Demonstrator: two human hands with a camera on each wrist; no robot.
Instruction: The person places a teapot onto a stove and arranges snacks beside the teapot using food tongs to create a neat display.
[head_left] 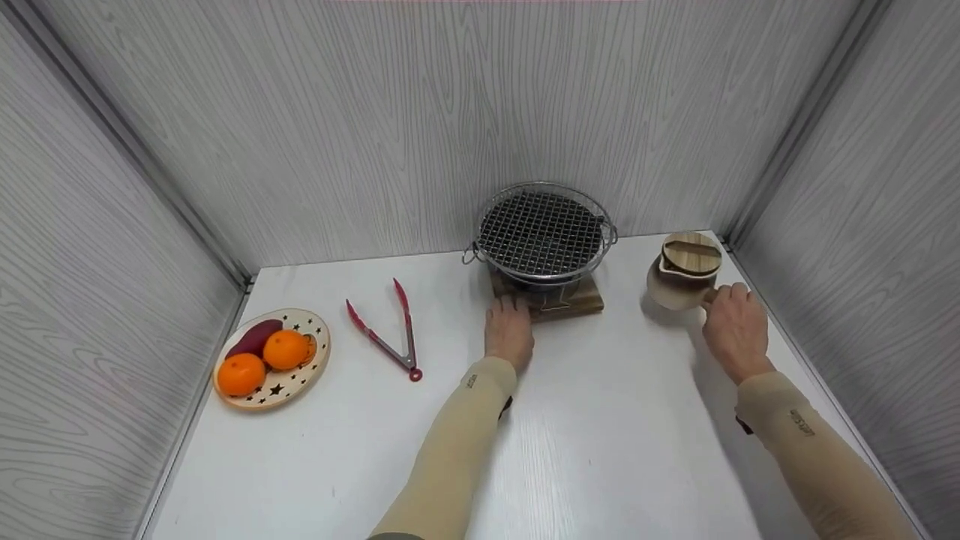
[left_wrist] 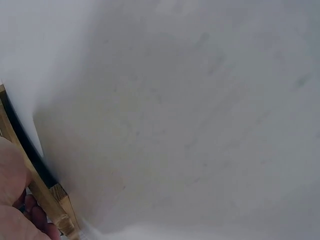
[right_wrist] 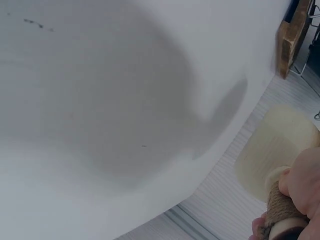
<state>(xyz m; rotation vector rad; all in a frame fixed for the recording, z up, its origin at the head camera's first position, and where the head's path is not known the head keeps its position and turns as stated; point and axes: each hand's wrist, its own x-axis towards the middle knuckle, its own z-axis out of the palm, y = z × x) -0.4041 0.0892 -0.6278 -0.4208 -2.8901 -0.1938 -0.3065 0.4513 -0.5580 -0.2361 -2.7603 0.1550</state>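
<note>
In the head view, my left hand (head_left: 510, 330) is at the front left corner of a wooden board (head_left: 586, 298) under a small grill. The left wrist view shows its thumb and fingers on either side of the board's edge (left_wrist: 46, 197). A round wire grate (head_left: 540, 234) tops the grill's dark bowl. On the right, my right hand (head_left: 736, 330) grips the handle of a brown and cream teapot (head_left: 675, 292) with a wooden lid (head_left: 693, 252). Rope wraps that handle (right_wrist: 280, 205). The teapot's shadow falls on the table apart from it in the right wrist view.
A star-patterned plate (head_left: 319, 352) on the left bears two oranges (head_left: 241, 375) and a dark purple sweet potato (head_left: 255, 339). Red-tipped tongs (head_left: 390, 349) lie spread between plate and grill. Grey wood-grain walls (head_left: 360, 135) enclose the white table (head_left: 600, 442) at the back and sides.
</note>
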